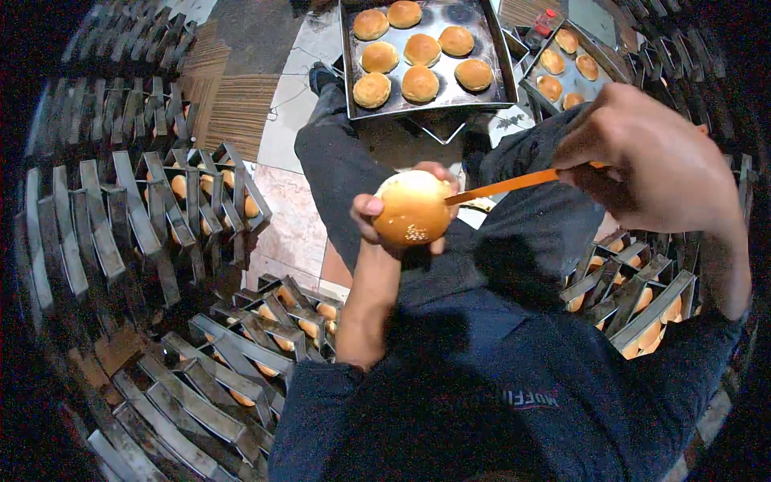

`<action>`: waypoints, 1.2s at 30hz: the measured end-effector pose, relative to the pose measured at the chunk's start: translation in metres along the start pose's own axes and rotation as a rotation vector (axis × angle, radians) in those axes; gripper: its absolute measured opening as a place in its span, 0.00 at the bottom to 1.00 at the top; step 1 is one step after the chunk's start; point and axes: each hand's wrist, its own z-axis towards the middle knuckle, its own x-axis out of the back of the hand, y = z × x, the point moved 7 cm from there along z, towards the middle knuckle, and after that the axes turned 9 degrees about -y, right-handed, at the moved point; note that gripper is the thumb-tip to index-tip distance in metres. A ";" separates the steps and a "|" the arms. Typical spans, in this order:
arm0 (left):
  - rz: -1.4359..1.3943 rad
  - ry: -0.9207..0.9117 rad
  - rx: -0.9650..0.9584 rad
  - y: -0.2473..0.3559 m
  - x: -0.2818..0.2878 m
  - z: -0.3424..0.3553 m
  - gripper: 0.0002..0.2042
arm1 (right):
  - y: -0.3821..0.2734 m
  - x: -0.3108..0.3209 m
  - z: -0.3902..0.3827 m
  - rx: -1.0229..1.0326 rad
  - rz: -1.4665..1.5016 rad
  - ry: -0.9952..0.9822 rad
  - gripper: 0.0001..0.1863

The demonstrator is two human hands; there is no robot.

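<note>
Held bun (411,213) in left grip (369,215), orange strip (514,185) in right grip (642,157)

Around: dark-trousered legs (336,153) spread beyond and under both grips, floor (285,221) visible between tray stacks and left leg. Red-lidded container (547,18) far beyond right grip, beside the small tray. Right grip and knee area block the near end of that tray.

Containers: big tray (434,111) straight beyond left grip, eight golden tray buns (421,83) inside, spaced apart. Small tray (567,72) beyond right grip, tilted in view, five buns visible. Left stacks (80,233) of metal trays left of left grip, more stacks nearer the body, buns showing in gaps. Right stack (642,313) below right grip, buns inside too.

Held bun: inside left grip, thumb on its left side, fingers around the far and right sides, spread to bun width. Pale sesame-like specks on the near part. Right grip closed round one end of orange strip; other end meets bun's right side. Can't tell how deep, if at all.
</note>
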 end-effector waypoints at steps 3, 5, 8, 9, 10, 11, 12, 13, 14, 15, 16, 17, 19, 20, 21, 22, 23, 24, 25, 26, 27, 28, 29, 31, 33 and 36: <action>0.105 0.056 0.020 -0.003 0.015 0.008 0.41 | -0.002 -0.010 0.011 0.041 -0.058 0.134 0.02; 0.094 0.133 -0.023 0.004 0.021 0.000 0.41 | 0.004 -0.006 0.009 0.021 -0.070 0.141 0.03; 0.017 0.165 -0.079 0.009 0.015 -0.001 0.41 | 0.012 -0.007 0.009 -0.047 -0.056 0.101 0.06; 0.057 0.146 -0.092 0.011 0.014 0.000 0.40 | 0.015 -0.011 0.010 -0.095 -0.028 0.055 0.08; 0.097 0.128 -0.104 0.013 0.013 0.001 0.39 | 0.013 -0.013 0.011 -0.093 -0.029 0.055 0.08; 0.099 0.128 -0.106 0.012 0.015 0.000 0.39 | 0.010 -0.013 0.011 -0.080 -0.039 0.115 0.08; 0.111 0.176 -0.118 0.013 0.022 -0.001 0.37 | 0.007 -0.013 0.010 -0.069 -0.049 0.175 0.07; 0.124 0.223 -0.131 0.013 0.027 -0.003 0.35 | 0.009 -0.016 0.011 -0.071 -0.050 0.176 0.07; 0.124 0.221 -0.130 0.013 0.028 -0.003 0.35 | 0.011 -0.019 0.011 -0.041 -0.030 0.201 0.07; 0.068 0.217 -0.165 0.014 0.028 -0.004 0.33 | 0.010 -0.018 0.011 -0.007 -0.008 0.226 0.07; 0.011 0.213 -0.201 0.016 0.027 -0.004 0.31 | 0.010 -0.013 0.008 -0.005 -0.008 0.230 0.07; 0.015 0.213 -0.200 0.016 0.026 -0.003 0.31 | 0.010 -0.009 0.006 -0.044 -0.021 0.128 0.07; 0.051 0.186 -0.153 0.009 0.020 0.004 0.28 | 0.009 -0.013 0.009 -0.088 -0.033 0.028 0.07; 0.052 0.186 -0.150 0.007 0.019 0.006 0.28 | 0.007 -0.015 0.014 -0.089 -0.075 0.058 0.07; 0.029 0.168 -0.163 0.007 0.018 0.010 0.27 | 0.004 -0.014 0.018 -0.089 -0.118 0.088 0.06; 0.007 0.150 -0.176 0.007 0.016 0.012 0.27 | 0.002 -0.012 0.019 -0.092 -0.117 0.090 0.06; 0.008 0.150 -0.172 0.009 0.018 0.009 0.27 | 0.002 -0.011 0.019 -0.113 -0.115 0.056 0.06; -0.023 0.170 -0.219 0.015 0.019 0.003 0.26 | 0.001 -0.010 0.019 -0.131 -0.113 0.023 0.06; -0.053 0.191 -0.265 0.020 0.021 -0.001 0.26 | 0.002 -0.004 0.005 -0.126 -0.103 0.162 0.06; -0.049 0.192 -0.265 0.022 0.022 -0.002 0.26 | 0.004 -0.003 0.004 -0.124 -0.101 0.165 0.06; -0.032 0.192 -0.261 0.020 0.019 0.002 0.26 | 0.002 -0.001 0.004 -0.089 -0.128 0.179 0.07; -0.014 0.192 -0.257 0.018 0.016 0.006 0.26 | -0.001 0.004 0.006 -0.054 -0.154 0.192 0.07; -0.023 0.238 -0.227 0.012 0.017 0.011 0.25 | 0.007 -0.007 0.018 -0.187 -0.014 -0.013 0.06; -0.063 0.223 -0.249 0.013 0.021 0.010 0.25 | 0.007 -0.022 0.032 -0.248 -0.015 -0.132 0.07; -0.061 0.220 -0.297 0.020 0.029 0.002 0.25 | 0.009 -0.022 0.030 -0.220 -0.020 -0.126 0.08; -0.106 0.257 -0.373 0.028 0.024 -0.005 0.25 | 0.016 -0.017 0.014 -0.173 0.015 -0.109 0.11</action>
